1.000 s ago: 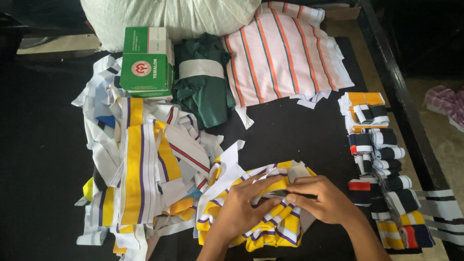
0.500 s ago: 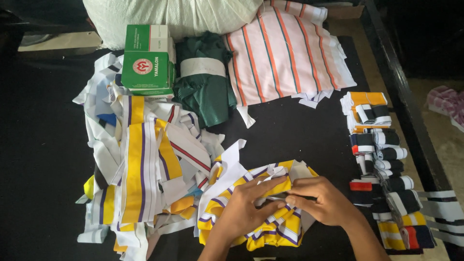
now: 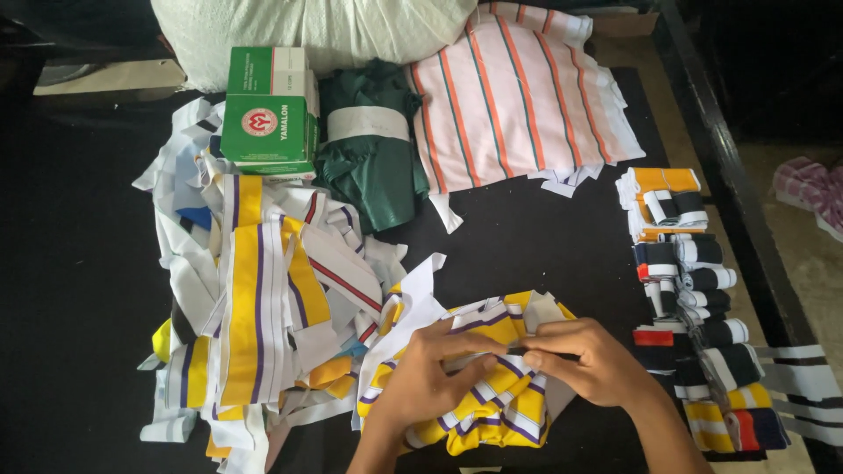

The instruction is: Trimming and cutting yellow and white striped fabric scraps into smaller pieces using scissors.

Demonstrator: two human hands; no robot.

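Low centre of the frame, left hand [image 3: 428, 379] and right hand [image 3: 587, 362] meet fingertip to fingertip, pinching a yellow striped strip [image 3: 492, 391] (long axis running left-right) between them.

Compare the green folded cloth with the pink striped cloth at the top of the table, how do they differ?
The green cloth is plain dark green, while the pink striped cloth is pale pink with orange and dark stripes. The green cloth is bunched and wrapped by a white band; the pink striped cloth lies spread flat with no band. The green cloth covers less of the table than the pink one. Both lie at the far side, away from both hands.
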